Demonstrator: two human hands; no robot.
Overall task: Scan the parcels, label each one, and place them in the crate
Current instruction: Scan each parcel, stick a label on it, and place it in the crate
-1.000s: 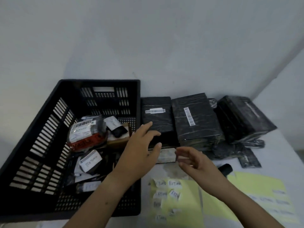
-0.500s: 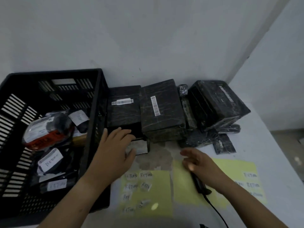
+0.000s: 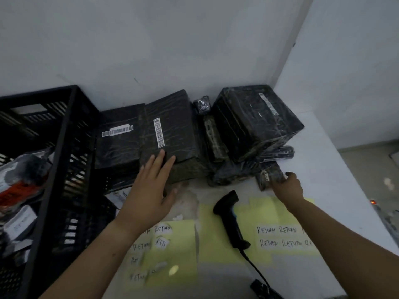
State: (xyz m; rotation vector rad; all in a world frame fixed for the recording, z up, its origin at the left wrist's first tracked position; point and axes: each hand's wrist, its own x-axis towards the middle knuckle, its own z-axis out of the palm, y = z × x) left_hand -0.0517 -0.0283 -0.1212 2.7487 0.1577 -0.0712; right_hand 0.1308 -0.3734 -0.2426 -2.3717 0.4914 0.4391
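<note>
Black wrapped parcels with barcode stickers line the wall: a flat parcel, a middle parcel and a big box. My left hand lies with straight fingers on the near edge of the middle parcel. My right hand grips a small black parcel lying on the table at the right. A black handheld scanner with a cable rests between my forearms. The black crate at the left holds several labelled parcels. Yellow sheets carry white "RETURN" labels.
A small flat packet lies beside the crate under my left wrist. More small black packets sit under the big box. The white table's right edge drops to the floor. The wall stands close behind the parcels.
The view has swung right. My right hand left the scanner area and reached forward-right onto the small black parcel. My left hand slid from the flat parcel's front to the middle parcel.
</note>
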